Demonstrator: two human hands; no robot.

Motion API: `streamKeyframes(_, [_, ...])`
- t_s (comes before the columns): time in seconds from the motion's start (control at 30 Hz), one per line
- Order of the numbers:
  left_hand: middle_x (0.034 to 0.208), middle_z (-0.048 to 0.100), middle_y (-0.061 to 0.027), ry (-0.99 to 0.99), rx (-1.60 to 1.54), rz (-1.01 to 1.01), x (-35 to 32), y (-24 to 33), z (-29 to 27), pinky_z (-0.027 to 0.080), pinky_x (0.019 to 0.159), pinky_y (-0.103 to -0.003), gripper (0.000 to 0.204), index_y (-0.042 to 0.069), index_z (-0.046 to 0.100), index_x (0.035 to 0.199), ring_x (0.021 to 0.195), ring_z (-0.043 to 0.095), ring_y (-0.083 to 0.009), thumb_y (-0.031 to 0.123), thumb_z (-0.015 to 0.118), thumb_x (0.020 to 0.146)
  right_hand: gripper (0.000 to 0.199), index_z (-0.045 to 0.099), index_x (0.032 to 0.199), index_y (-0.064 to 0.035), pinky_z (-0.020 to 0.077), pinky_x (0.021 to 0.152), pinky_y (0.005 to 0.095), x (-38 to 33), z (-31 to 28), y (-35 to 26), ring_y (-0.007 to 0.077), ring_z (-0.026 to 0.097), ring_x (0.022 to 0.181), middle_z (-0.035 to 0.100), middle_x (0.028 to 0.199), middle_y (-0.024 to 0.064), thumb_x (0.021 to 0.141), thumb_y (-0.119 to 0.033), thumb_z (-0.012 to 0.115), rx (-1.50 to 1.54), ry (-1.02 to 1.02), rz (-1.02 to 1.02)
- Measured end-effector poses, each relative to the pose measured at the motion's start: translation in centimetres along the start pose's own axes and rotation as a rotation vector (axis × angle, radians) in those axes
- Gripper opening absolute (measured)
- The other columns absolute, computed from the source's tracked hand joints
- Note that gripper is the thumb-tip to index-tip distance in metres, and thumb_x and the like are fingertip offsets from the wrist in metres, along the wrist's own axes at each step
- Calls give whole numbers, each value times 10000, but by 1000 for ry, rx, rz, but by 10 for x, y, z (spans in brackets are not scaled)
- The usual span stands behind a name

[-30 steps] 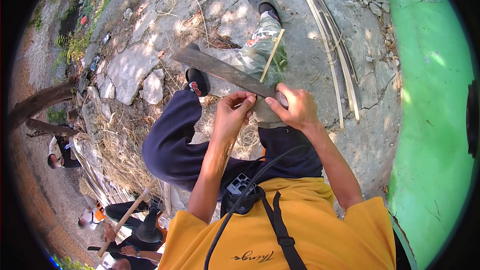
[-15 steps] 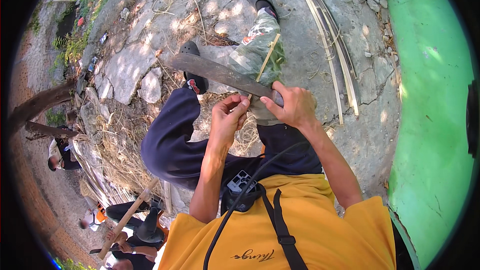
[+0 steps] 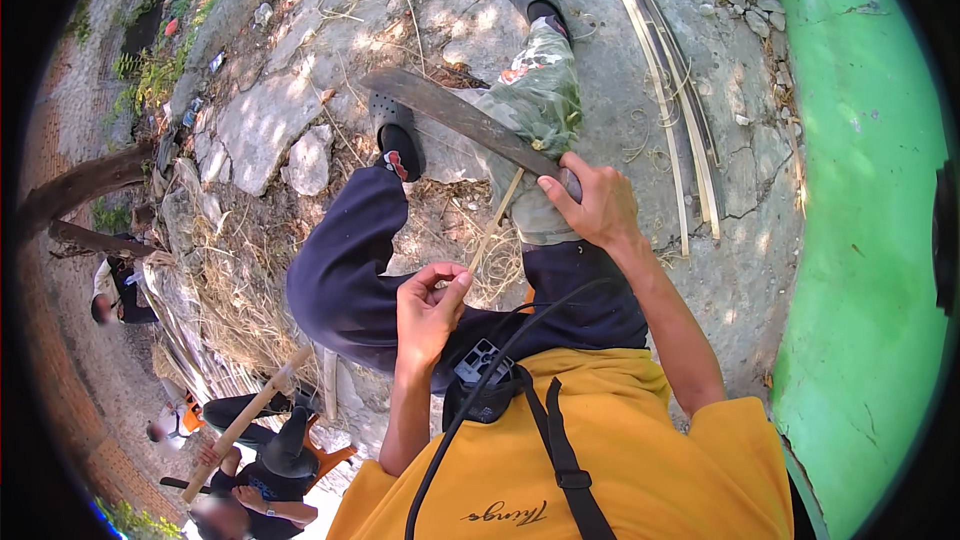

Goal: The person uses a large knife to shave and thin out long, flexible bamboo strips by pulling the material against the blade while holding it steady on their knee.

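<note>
My right hand [image 3: 598,198] is closed on the handle of a long, dark machete [image 3: 455,118], its broad blade pointing to the far left across my leg. A thin, pale bamboo strip [image 3: 495,225] is pinched between the thumb and fingers of my left hand [image 3: 432,310], closer to my body. The strip's far end meets the underside of the blade near the handle, over a camouflage cloth [image 3: 548,100] covering my right leg. I cannot tell whether the blade presses on the strip or only overlaps it.
Long split strips [image 3: 668,90] lie on the cracked concrete at the right, beside a green wall [image 3: 860,190]. Fibrous shavings [image 3: 245,310] heap at the left. At the lower left, a seated person [image 3: 265,475] holds a long pole [image 3: 245,425]. Dark branches [image 3: 85,190] stick out behind.
My left hand has drawn back toward my body with the strip, whose length now shows on the near side of the blade. My right hand and the machete have barely moved.
</note>
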State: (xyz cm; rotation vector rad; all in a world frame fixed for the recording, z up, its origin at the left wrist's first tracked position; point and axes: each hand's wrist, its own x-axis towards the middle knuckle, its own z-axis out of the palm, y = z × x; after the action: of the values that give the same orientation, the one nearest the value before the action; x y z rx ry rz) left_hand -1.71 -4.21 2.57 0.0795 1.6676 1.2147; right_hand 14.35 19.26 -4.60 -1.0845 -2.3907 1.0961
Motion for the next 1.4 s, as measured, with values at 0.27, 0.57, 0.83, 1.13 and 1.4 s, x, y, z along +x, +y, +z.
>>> streamKeyframes(0.27, [719, 581, 55, -96, -54, 94, 70, 15, 66, 256, 461, -213, 138, -3, 699, 1098, 533, 425, -7, 112, 732, 1030, 497, 698, 950, -74, 533, 591, 526, -6, -8, -2, 438, 708, 655, 674, 650, 210, 952, -571, 695, -21, -85, -48])
streamKeyframes(0.57, [769, 574, 52, -184, -123, 17, 80, 7, 59, 269, 475, -201, 185, -17, 705, 1149, 550, 429, -15, 120, 732, 1028, 413, 684, 944, -57, 479, 545, 499, -3, -5, 4, 438, 664, 615, 626, 629, 196, 937, -466, 746, 21, 18, -41])
streamKeyframes(0.83, [779, 576, 50, -160, -178, 5, 53, 0, 35, 271, 462, -200, 193, -30, 701, 1166, 545, 426, -16, 100, 727, 1026, 437, 703, 973, -53, 485, 548, 504, -4, -1, 3, 439, 667, 616, 622, 616, 195, 935, -487, 748, -3, -25, -38])
streamKeyframes(1.13, [758, 573, 45, -62, -76, -26, 7, 0, 9, 266, 455, -208, 167, -14, 702, 1158, 533, 420, -14, 84, 729, 1025, 520, 755, 1021, -53, 550, 588, 527, -6, 1, 2, 442, 707, 633, 672, 634, 215, 937, -566, 729, -30, 4, -37])
streamKeyframes(1.4, [739, 567, 51, 1, -44, -54, -56, 7, -16, 257, 462, -214, 133, 3, 700, 1124, 527, 414, -18, 67, 736, 1013, 531, 762, 1054, -46, 562, 619, 532, -11, -1, 3, 449, 718, 668, 676, 654, 244, 957, -565, 709, -90, 14, -43])
